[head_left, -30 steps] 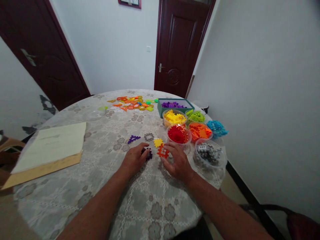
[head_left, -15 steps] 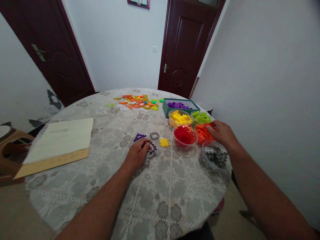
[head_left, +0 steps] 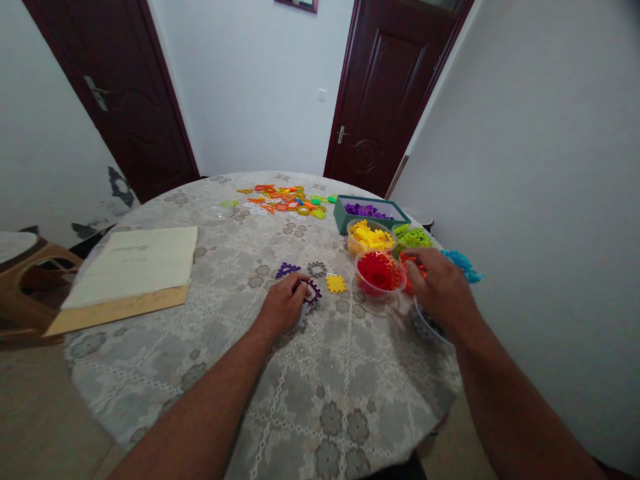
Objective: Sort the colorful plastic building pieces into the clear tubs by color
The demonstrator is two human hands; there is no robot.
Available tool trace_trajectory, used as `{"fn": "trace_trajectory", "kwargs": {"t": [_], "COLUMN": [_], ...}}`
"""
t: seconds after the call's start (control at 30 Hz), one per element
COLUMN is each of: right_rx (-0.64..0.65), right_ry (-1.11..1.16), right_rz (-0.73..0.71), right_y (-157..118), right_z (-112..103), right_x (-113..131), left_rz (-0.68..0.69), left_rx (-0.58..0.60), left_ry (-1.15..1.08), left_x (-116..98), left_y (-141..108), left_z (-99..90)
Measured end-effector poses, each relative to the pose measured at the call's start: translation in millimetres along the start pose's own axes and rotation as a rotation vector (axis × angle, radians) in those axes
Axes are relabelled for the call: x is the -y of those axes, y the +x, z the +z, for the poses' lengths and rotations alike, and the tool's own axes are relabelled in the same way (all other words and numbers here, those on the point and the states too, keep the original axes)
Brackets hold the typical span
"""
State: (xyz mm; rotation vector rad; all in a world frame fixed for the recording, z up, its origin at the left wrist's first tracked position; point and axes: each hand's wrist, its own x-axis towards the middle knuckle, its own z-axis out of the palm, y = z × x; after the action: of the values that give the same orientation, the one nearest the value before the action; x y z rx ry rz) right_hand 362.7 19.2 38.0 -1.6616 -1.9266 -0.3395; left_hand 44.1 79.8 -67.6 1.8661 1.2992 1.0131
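My left hand (head_left: 285, 304) pinches a dark purple notched piece (head_left: 314, 292) low over the cloth, with grey teeth showing just below the fingers. Beyond it lie a purple triangular piece (head_left: 288, 269), a grey ring-like piece (head_left: 317, 269) and a yellow square (head_left: 336, 284). My right hand (head_left: 443, 287) has curled fingers over the tub of orange pieces (head_left: 406, 259), partly covering it and the grey pieces' tub (head_left: 431, 325); what its fingertips hold is hidden. Left of it stands a tub of red pieces (head_left: 381, 272). Blue pieces (head_left: 463, 265) show behind the right hand.
Tubs of yellow (head_left: 370, 237) and green pieces (head_left: 411, 236) stand beside a green box (head_left: 343, 219) of purple pieces. Mixed pieces (head_left: 287, 200) lie at the table's far side. Paper sheets (head_left: 137, 260) rest on the left, near a wooden chair (head_left: 45, 283).
The view has shifted slightly. My right hand has come nearer and lower, now covering more of the orange and grey tubs and uncovering the blue pieces. My left hand stays at the purple piece.
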Motion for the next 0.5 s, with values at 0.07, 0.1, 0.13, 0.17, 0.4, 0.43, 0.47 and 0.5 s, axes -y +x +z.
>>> {"fn": "trace_trajectory", "kwargs": {"t": [0.07,0.1,0.13,0.17,0.4,0.43,0.47,0.5], "right_rx": [0.166,0.251,0.327,0.419,0.649,0.646,0.635,0.619], "right_ry": [0.161,0.191,0.170,0.114,-0.172,-0.170,-0.158,-0.138], "right_rz": [-0.107,-0.143,-0.145,-0.132,0.046,0.060,0.073,0.081], "right_y": [-14.0,-19.7,-23.6,-25.3,-4.4,-3.4,-3.8,-5.3], "right_z": [15.6,27.5,41.2,55.4,113.6,114.8,114.7,113.4], "right_x": [45.5,65.7,83.0,96.5,112.5,111.0,110.0,109.7], "left_rz": [-0.006,-0.012,-0.018,-0.023,-0.055,-0.057,-0.057,-0.055], "left_rx": [-0.009,-0.015,-0.022,-0.030,-0.078,-0.081,-0.083,-0.084], "left_ry": [-0.003,-0.008,-0.014,-0.019,-0.044,-0.048,-0.051,-0.054], "left_x": [-0.5,-1.0,-1.6,-2.2,-2.4,-2.1,-1.9,-1.7], "left_y": [-0.1,-0.2,-0.3,-0.4,-0.4,-0.3,-0.1,0.0], "left_z": [-0.6,-1.1,-1.7,-2.5,-4.3,-4.0,-3.6,-3.3]}}
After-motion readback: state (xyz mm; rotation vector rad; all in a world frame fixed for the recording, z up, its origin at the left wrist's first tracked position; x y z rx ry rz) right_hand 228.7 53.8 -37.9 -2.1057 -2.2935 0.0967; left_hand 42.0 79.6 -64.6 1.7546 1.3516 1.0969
